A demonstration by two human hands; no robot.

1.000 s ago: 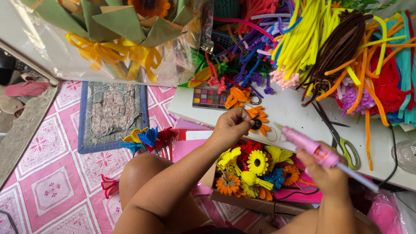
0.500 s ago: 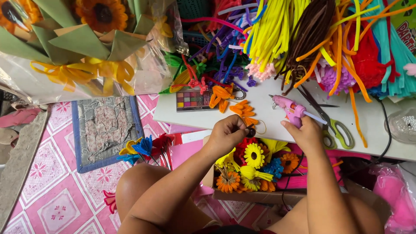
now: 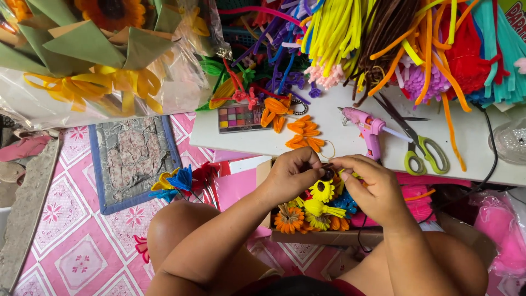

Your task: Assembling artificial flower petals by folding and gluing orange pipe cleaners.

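My left hand (image 3: pixel 293 175) and right hand (image 3: pixel 372 189) pinch one small dark flower centre (image 3: pixel 327 174) together above the box of flowers (image 3: pixel 323 237), by the white table (image 3: pixel 339 137) over pink patterned floor (image 3: pixel 76 241).

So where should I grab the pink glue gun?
Probably by the handle of the pink glue gun, coming from the near table edge. The handle points toward the person, away from the nozzle tip at the left, and nothing covers it. Green-handled scissors lie beside it.
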